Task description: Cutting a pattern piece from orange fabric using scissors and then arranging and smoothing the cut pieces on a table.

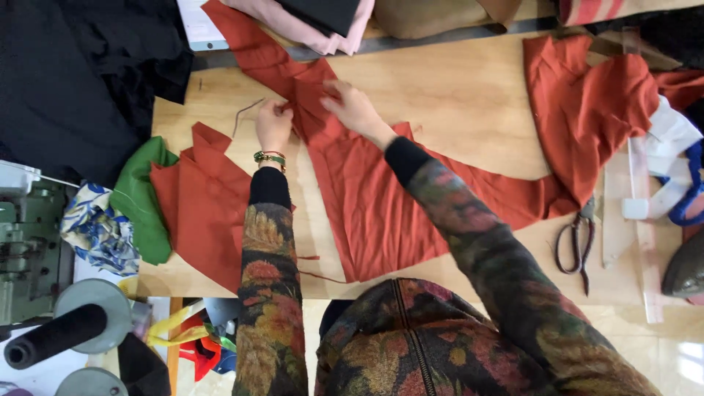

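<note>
A long piece of rust-red cloth (374,205) lies across the wooden table (455,95). My left hand (273,126), with a green bracelet on the wrist, pinches the cloth's left edge where a thin strip (246,111) trails off. My right hand (356,110) presses flat on the cloth just to the right, fingers spread toward the far side. A second rust-red piece (202,202) lies left of my left arm, and a bunched one (587,110) sits at the right.
Scissors (576,242) and clear rulers (642,220) lie at the right, with an iron (686,268) at the edge. Black fabric (73,73), green cloth (143,198) and a patterned cloth (99,231) are at the left, beside a sewing machine (26,249) and thread cone (55,337).
</note>
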